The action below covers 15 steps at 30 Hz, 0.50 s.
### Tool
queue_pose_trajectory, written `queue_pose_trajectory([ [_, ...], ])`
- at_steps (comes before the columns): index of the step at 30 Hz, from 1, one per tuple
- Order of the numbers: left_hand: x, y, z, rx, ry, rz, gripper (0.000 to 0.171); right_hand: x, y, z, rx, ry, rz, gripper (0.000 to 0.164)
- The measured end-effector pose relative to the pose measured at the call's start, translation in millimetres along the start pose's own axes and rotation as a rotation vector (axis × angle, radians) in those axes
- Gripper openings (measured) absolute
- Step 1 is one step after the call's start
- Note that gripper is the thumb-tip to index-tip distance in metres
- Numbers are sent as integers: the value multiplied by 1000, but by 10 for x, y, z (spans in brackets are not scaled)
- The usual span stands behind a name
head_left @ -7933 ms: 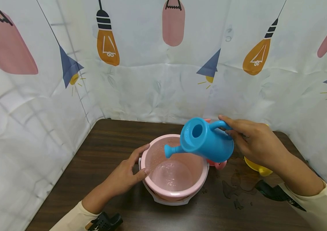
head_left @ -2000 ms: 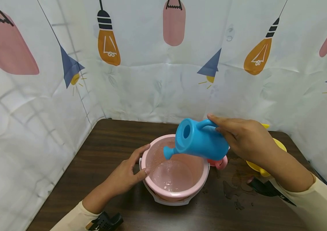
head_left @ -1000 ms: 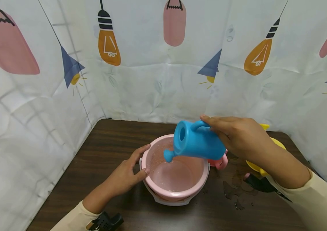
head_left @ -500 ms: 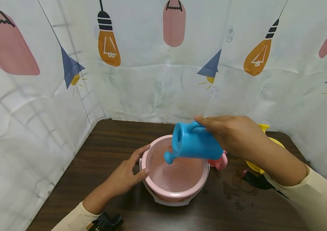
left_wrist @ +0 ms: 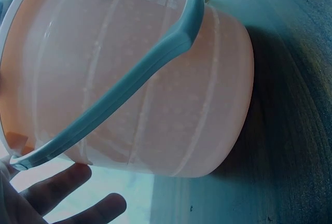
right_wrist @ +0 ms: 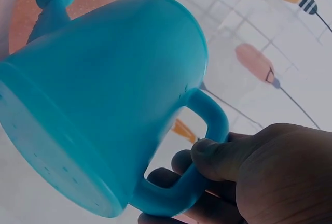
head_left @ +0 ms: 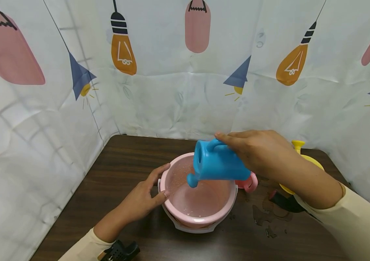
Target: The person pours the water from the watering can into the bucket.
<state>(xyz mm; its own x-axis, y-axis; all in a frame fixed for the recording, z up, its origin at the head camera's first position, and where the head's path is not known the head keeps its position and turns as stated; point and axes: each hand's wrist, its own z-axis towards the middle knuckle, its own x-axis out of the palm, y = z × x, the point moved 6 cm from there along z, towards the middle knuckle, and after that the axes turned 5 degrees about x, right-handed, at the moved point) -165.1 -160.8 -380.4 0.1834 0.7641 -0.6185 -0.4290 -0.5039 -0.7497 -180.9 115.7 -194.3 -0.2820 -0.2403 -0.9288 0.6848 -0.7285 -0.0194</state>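
Observation:
A light-blue watering can (head_left: 219, 163) is tilted over the pink bucket (head_left: 199, 219), its spout pointing down into the bucket's opening. My right hand (head_left: 260, 152) grips the can's handle, thumb and fingers wrapped round it in the right wrist view (right_wrist: 212, 156). The can's open top faces left in the head view. My left hand (head_left: 142, 197) holds the bucket's left rim, with the thumb over the edge; in the left wrist view its other fingers (left_wrist: 57, 185) lie along the outer wall. Shallow water with bubbles shows in the bucket, whose grey-looking handle (left_wrist: 124, 92) hangs down its side.
The bucket stands on a dark wooden table (head_left: 123, 163). A pink-red object with a looped handle (head_left: 250, 183) sits behind it on the right. Farther right, a yellow watering can (head_left: 312, 161) is partly hidden by my right arm. Water puddles (head_left: 263, 215) lie on the tabletop.
My right hand has moved left and tipped the watering can further, so its spout dips lower and its open top turns away from view. The left hand and bucket stay put.

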Motion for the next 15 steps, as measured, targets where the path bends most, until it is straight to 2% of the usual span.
queue_pose_trajectory([
  [15, -1, 3, -7, -16, 7, 6, 71, 29, 101, 48, -36, 78, -13, 54],
])
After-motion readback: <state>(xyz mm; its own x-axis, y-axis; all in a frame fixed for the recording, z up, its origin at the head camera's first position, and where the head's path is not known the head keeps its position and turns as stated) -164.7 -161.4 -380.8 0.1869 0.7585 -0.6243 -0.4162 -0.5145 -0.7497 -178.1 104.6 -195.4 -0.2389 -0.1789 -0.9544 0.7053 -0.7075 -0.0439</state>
